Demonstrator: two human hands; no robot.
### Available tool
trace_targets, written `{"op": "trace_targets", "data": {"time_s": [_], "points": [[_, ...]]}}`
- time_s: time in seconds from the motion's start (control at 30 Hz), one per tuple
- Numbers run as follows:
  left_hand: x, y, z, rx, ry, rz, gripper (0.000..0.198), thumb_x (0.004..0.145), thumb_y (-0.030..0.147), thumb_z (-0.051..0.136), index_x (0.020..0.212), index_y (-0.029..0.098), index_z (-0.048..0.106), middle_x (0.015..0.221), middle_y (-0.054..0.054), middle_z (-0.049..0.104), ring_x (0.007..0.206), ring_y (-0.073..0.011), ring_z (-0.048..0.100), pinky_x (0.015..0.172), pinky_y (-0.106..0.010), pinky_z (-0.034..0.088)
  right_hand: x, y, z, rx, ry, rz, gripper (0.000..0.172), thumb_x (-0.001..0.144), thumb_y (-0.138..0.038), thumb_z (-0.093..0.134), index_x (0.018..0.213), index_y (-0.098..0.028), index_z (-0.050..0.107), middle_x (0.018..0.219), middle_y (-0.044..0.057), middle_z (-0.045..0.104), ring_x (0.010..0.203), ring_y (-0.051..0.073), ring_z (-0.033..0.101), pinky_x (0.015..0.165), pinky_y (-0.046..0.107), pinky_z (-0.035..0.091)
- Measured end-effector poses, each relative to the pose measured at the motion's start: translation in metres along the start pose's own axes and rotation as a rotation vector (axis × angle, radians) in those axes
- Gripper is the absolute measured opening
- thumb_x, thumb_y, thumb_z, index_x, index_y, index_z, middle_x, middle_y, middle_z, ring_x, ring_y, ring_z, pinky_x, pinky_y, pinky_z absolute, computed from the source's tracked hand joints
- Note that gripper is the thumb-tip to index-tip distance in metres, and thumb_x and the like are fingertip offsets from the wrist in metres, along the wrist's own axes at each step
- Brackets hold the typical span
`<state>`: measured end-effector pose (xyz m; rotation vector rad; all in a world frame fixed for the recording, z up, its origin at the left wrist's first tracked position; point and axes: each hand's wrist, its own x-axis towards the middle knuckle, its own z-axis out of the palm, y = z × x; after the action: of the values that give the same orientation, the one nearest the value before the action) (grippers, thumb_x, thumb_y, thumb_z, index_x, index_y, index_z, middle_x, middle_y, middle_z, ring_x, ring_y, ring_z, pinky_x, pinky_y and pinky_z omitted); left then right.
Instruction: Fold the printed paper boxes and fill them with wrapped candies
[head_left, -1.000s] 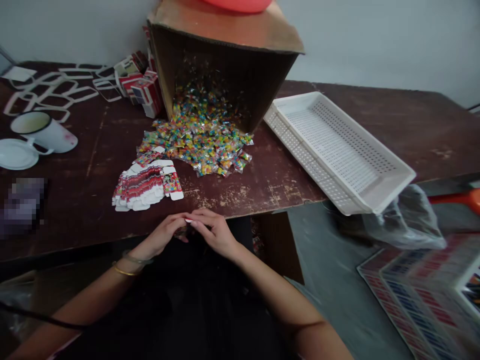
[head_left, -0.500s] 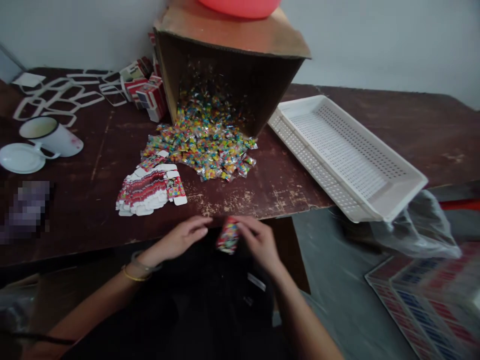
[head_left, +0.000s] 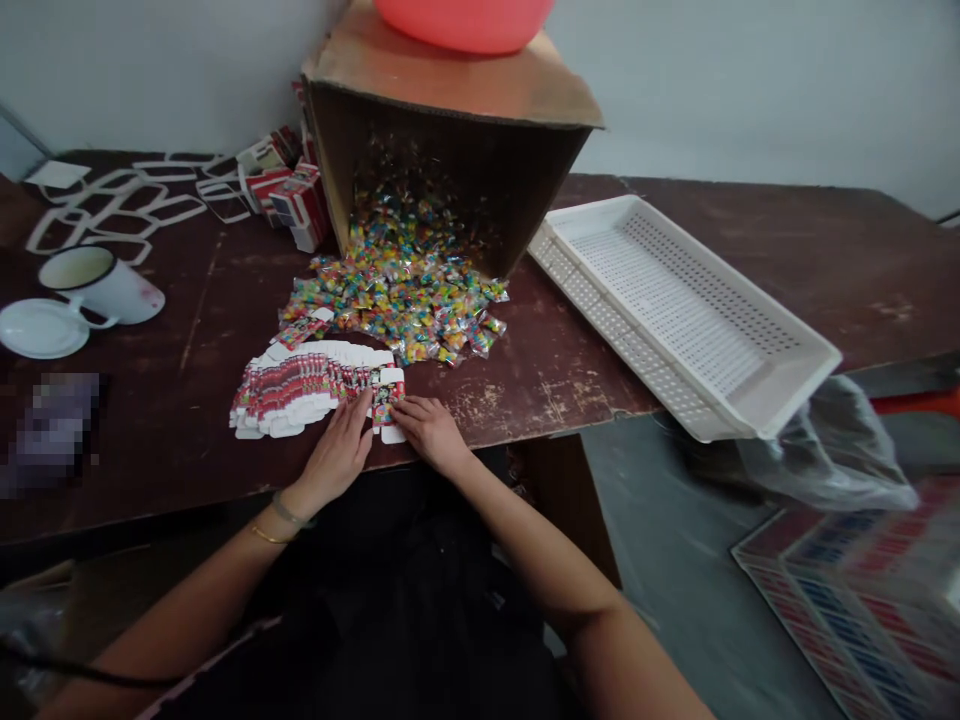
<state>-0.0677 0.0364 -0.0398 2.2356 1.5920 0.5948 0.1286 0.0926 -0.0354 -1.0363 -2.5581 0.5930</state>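
Flattened small candy cartons (head_left: pixel 289 390), red and white with colourful print, lie overlapped in a fan near the table's front edge. My left hand (head_left: pixel 341 445) rests over the right part of the fan, fingers stretched out and touching the cartons. At the fan's right end, my right hand (head_left: pixel 433 432) has its fingertips closed on the edge of the end carton (head_left: pixel 387 395); its thumb is hidden. Just behind the fan, small clear packets of multicoloured candy (head_left: pixel 420 300) spill from a cardboard box (head_left: pixel 450 85) lying on its side.
A white perforated plastic basket (head_left: pixel 757 400) stands at the right, overhanging the table edge above a clear plastic bag (head_left: pixel 847 460). To the left are an enamel mug (head_left: pixel 112 285), its lid (head_left: pixel 41 328) and white paper frames (head_left: pixel 120 205). A pink basin (head_left: pixel 469 25) sits on the box.
Both hands have moved forward and left from my lap onto the fanned cartons. The small printed box is no longer seen in my right hand. The fan now reaches further right.
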Motion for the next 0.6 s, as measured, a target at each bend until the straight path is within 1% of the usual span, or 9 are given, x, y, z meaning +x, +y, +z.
{"op": "trace_targets", "data": {"time_s": [0.1,0.17,0.23,0.3,0.37,0.43,0.5,0.53,0.6], "points": [[-0.004,-0.01,-0.008,0.024,-0.058,0.046,0.064,0.097,0.019,0.034,0.154,0.016,0.006,0.158,-0.016,0.032,0.145,-0.0249,0.03,0.119,-0.051,0.022,-0.002,0.0,0.001,-0.055,-0.015,-0.011,0.032,0.096,-0.026,0.052,0.124,-0.016,0.063,0.128,0.013,0.063,0.12,0.027,0.053,0.098,0.045,0.042],[-0.003,-0.012,-0.009,0.038,-0.057,0.056,0.063,0.097,0.018,0.033,0.154,0.016,0.007,0.155,-0.016,0.036,0.144,-0.0243,0.032,0.119,-0.051,0.021,-0.012,-0.006,0.0,-0.078,-0.024,-0.033,0.043,0.092,-0.038,0.059,0.126,-0.012,0.061,0.131,0.016,0.061,0.122,0.031,0.051,0.099,0.049,0.041],[-0.001,-0.012,-0.007,0.04,-0.047,0.054,0.061,0.096,0.017,0.033,0.154,0.015,0.011,0.154,-0.016,0.038,0.143,-0.0244,0.033,0.119,-0.052,0.021,-0.027,-0.013,0.001,-0.092,-0.018,-0.05,0.055,0.087,-0.042,0.065,0.129,-0.009,0.058,0.134,0.019,0.057,0.126,0.035,0.048,0.103,0.053,0.039],[0.0,-0.011,-0.007,0.017,-0.047,0.043,0.059,0.096,0.016,0.033,0.152,0.014,0.017,0.154,-0.016,0.038,0.144,-0.0252,0.032,0.119,-0.053,0.019,-0.042,-0.017,0.003,-0.079,-0.001,-0.058,0.043,0.091,-0.033,0.061,0.127,-0.01,0.059,0.132,0.019,0.059,0.126,0.033,0.049,0.104,0.051,0.039],[-0.002,-0.006,-0.009,-0.057,-0.045,0.017,0.054,0.095,0.018,0.035,0.149,0.015,0.028,0.154,-0.014,0.039,0.144,-0.0263,0.032,0.119,-0.054,0.017,-0.056,-0.019,0.002,-0.016,0.044,-0.054,0.027,0.095,-0.024,0.053,0.117,-0.015,0.066,0.122,0.015,0.066,0.118,0.028,0.057,0.098,0.046,0.045],[-0.007,0.003,-0.015,-0.224,0.011,-0.071,0.049,0.095,0.025,0.039,0.144,0.018,0.04,0.151,-0.012,0.044,0.142,-0.0273,0.035,0.119,-0.053,0.019,-0.066,-0.024,-0.004,0.086,0.166,0.017,0.025,0.097,-0.022,0.048,0.11,-0.018,0.07,0.112,0.012,0.07,0.106,0.024,0.063,0.091,0.041,0.05],[-0.014,0.016,-0.023,-0.546,0.048,-0.249,0.046,0.095,0.033,0.043,0.139,0.02,0.047,0.143,-0.012,0.054,0.135,-0.0288,0.045,0.114,-0.051,0.032,-0.073,-0.034,-0.013,0.185,0.315,0.108,0.026,0.097,-0.024,0.048,0.112,-0.021,0.069,0.11,0.011,0.071,0.101,0.022,0.064,0.089,0.04,0.05],[-0.017,0.023,-0.026,-0.752,0.013,-0.359,0.046,0.094,0.037,0.044,0.136,0.019,0.049,0.136,-0.013,0.059,0.128,-0.0298,0.052,0.108,-0.05,0.04,-0.075,-0.042,-0.017,0.226,0.353,0.101,0.026,0.096,-0.024,0.049,0.114,-0.023,0.068,0.111,0.011,0.07,0.102,0.022,0.063,0.09,0.041,0.049],[-0.02,0.036,-0.032,-1.147,-0.156,-0.575,0.045,0.091,0.041,0.05,0.128,0.015,0.056,0.117,-0.015,0.07,0.108,-0.0301,0.065,0.092,-0.045,0.052,-0.075,-0.06,-0.022,0.293,0.318,-0.044,0.024,0.095,-0.026,0.053,0.114,-0.026,0.067,0.113,0.007,0.071,0.106,0.022,0.062,0.096,0.043,0.046]]}}
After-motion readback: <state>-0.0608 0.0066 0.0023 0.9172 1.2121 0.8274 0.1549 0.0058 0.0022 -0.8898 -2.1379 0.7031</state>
